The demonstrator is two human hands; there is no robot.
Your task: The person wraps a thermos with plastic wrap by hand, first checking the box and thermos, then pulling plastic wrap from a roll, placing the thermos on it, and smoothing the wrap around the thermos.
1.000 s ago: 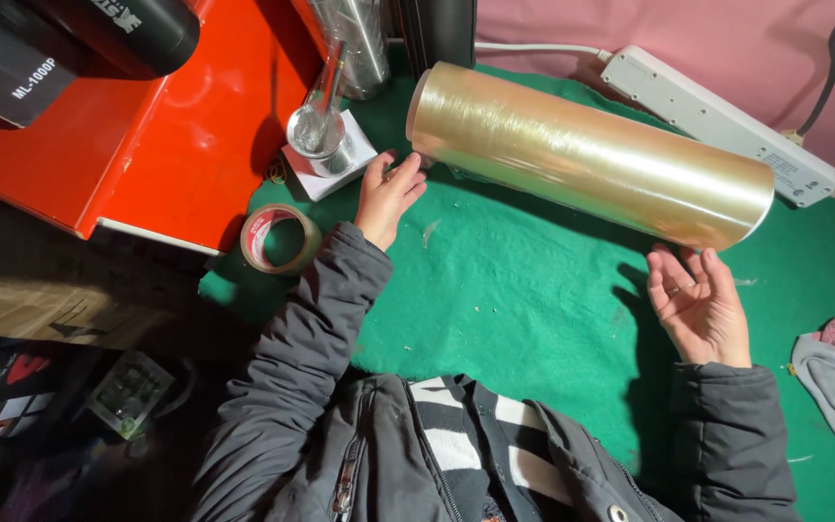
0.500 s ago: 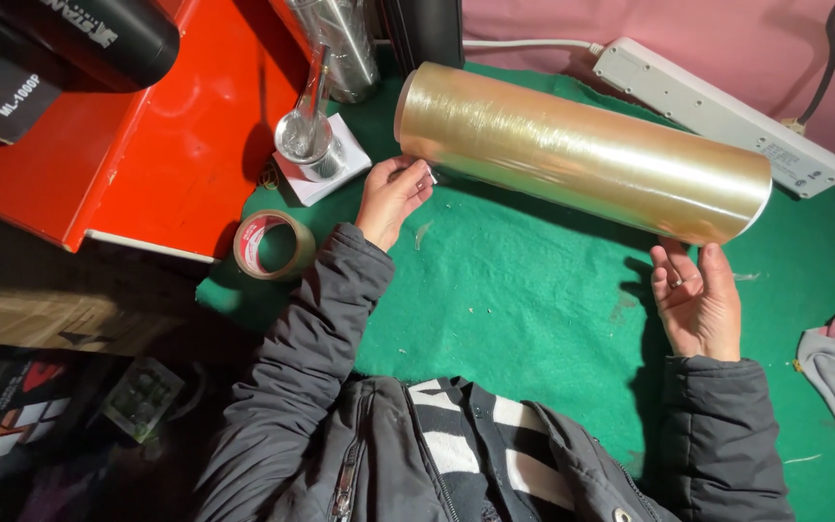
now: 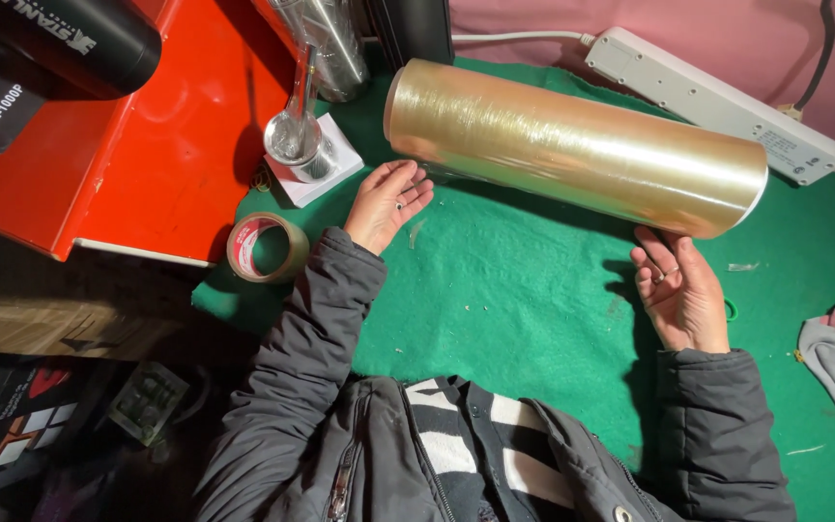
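The large roll of clear stretch film [image 3: 577,145] lies across the green counter [image 3: 524,319]. It looks heavy, stiff and slick, best cupped at both ends. The left hand [image 3: 388,203] and right hand [image 3: 680,295] sit beside it, fingers loosely spread, holding nothing.
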